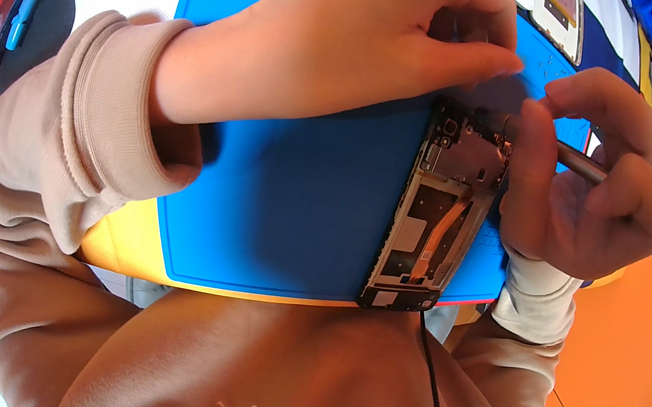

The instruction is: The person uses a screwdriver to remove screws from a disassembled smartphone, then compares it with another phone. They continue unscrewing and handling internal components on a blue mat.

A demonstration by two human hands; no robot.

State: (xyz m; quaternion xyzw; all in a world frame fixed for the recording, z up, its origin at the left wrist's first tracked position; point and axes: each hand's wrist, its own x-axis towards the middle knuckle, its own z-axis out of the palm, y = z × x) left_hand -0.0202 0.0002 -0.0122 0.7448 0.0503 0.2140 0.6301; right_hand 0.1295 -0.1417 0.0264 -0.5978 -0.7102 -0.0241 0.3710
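Blue mat [288, 223] with an opened-up phone [403, 234] lying on it, copper-coloured ribbon [434, 239] showing. Right hand [588, 211] is beside the phone's top end, gripping a slim metal tool [581, 163]; left hand [409, 41] is near that end, fingers curled in, can't tell if it's pinching anything.

I have the phone frame [420, 249] on the mat [288, 223], just left of the right hand's [586, 221] grip on the tool [581, 163]. The left hand [380, 36] is ahead and left of that grip; beyond the grip lies another phone housing [558, 22], with pens [29, 3] far left.
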